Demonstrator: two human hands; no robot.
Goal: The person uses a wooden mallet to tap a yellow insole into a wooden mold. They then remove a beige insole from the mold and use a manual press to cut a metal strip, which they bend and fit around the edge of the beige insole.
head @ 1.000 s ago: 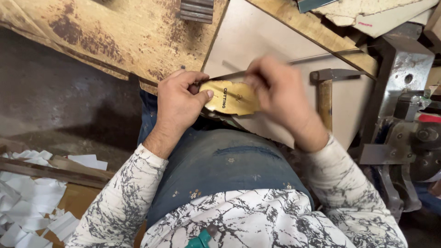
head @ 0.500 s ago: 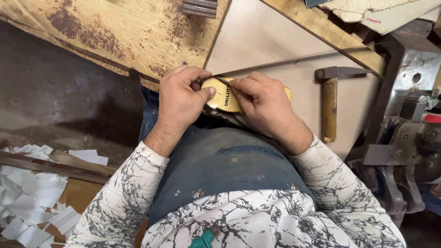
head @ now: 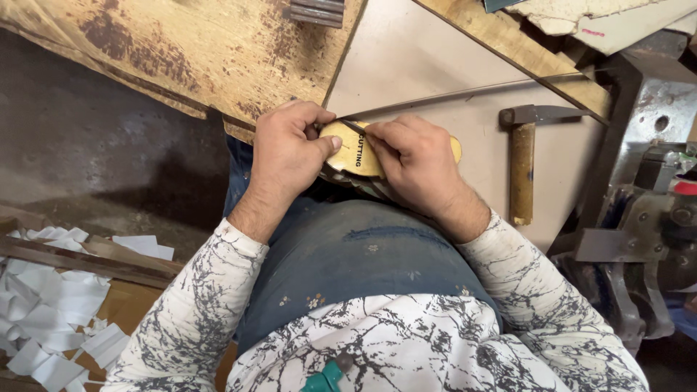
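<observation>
Both hands close on one yellow sole-shaped piece [head: 353, 150] held just above the lap. Left hand [head: 290, 156] curls around its rounded near end, thumb pressed flat on the top face. Right hand [head: 414, 163] covers the other half, with the fingers [head: 381, 138] pinched together on a thin dark blade [head: 353, 128] that crosses the upper edge of the piece. Surface of the piece is smooth, matte and pale yellow, with a rounded outline. Darker layered material shows directly beneath it; its kind cannot be determined.

Nearest the camera: a white top with a dark marbled print [head: 392, 341] and a blue denim apron or trousers [head: 363, 247], lightly spotted.

Lower left: an open cardboard box [head: 134, 305] contains loose white paper offcuts [head: 51, 305], crumpled and overlapping. A wooden strip [head: 87, 250] lies across them.

Beyond the hands: a smooth beige board [head: 421, 65], crossed by a thin metal rod [head: 465, 94]. A hammer [head: 521, 160] with a worn wooden handle and steel head lies on the board, right of the right hand and apart from it. A rough, stained wooden plank [head: 203, 51] adjoins the board on the left. A grey metal machine [head: 646, 196] stands at the right edge.
</observation>
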